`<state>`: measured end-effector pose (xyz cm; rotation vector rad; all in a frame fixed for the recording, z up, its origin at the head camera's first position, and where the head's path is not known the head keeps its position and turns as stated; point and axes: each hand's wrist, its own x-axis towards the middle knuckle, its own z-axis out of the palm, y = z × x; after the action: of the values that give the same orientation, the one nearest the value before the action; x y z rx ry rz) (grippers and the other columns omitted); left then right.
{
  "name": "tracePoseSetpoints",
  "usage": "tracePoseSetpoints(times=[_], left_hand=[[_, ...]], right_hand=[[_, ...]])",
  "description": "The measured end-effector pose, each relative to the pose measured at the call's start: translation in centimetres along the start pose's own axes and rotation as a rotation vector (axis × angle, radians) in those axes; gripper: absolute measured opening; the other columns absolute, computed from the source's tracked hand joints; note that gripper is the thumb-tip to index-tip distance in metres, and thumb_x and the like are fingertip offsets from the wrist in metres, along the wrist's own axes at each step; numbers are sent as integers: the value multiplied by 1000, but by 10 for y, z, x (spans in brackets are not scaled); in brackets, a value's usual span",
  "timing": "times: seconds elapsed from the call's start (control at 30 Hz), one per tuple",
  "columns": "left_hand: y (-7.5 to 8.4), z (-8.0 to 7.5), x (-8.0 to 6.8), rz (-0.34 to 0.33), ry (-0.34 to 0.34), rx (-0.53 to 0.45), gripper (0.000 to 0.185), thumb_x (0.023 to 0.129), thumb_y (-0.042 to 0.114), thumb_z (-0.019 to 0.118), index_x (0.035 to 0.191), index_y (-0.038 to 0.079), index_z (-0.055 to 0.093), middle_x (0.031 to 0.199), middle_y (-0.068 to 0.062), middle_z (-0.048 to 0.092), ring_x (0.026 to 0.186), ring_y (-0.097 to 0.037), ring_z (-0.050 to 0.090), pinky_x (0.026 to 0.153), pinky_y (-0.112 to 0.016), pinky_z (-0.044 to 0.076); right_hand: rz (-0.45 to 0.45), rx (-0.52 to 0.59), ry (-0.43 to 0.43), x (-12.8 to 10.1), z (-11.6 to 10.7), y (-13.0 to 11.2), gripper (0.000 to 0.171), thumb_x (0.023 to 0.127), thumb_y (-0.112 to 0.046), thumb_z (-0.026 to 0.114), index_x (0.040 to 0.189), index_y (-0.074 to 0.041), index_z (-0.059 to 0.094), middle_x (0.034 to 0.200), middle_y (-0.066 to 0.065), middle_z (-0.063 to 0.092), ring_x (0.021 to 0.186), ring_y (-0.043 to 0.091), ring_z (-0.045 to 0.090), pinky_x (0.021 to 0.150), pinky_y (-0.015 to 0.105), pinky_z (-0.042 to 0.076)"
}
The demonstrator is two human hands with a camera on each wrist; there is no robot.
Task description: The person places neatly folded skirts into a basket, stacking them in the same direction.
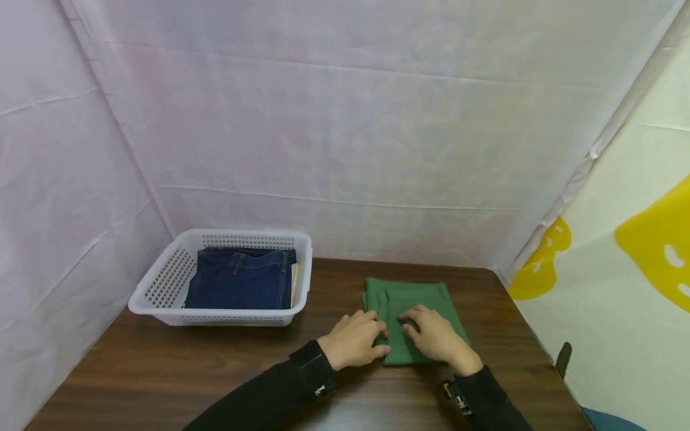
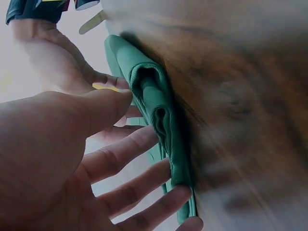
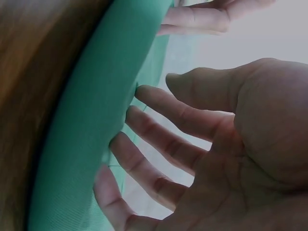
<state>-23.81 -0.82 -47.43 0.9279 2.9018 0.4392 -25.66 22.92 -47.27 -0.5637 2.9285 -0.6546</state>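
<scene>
Both hands lie flat, fingers relaxed — left hand (image 1: 353,342) and right hand (image 1: 438,336) press the folded green cloth (image 1: 426,298), lower centre; white basket (image 1: 162,281) of jeans (image 1: 239,280) sits left.

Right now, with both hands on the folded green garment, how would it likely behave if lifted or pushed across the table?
The green garment is probably floppy: its layered folds gape at the edge in the left wrist view, so it could unfold if lifted by one side. It looks light. Pushed by the left hand and right hand, it may bunch rather than slide on the table.
</scene>
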Motion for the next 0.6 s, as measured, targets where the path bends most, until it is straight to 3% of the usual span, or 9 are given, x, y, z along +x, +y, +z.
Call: tracePoseSetpoints(times=[0.23, 0.43, 0.6], left_hand=[[-9, -4, -21, 12, 15, -2, 31, 110, 45, 83, 133, 25, 86, 129, 3, 76, 119, -22, 73, 104, -52, 67], [-16, -6, -34, 26, 31, -4, 24, 108, 42, 86, 125, 25, 88, 118, 5, 76, 106, -17, 72, 87, -38, 65], [-21, -9, -45, 39, 52, -27, 17, 107, 39, 88, 114, 24, 88, 109, 5, 76, 93, -12, 68, 71, -27, 54]], right_hand=[[-41, 71, -33, -2, 3, -14, 29, 113, -10, 75, 141, -5, 80, 143, 17, 77, 137, 45, 73, 115, 69, 61], [-82, 113, -78, -4, 7, -22, 30, 114, -11, 75, 142, -3, 79, 144, 18, 78, 137, 46, 74, 113, 68, 62], [-122, 141, -118, -6, 8, -29, 31, 114, -12, 75, 143, -2, 78, 146, 20, 78, 138, 47, 74, 113, 68, 63]])
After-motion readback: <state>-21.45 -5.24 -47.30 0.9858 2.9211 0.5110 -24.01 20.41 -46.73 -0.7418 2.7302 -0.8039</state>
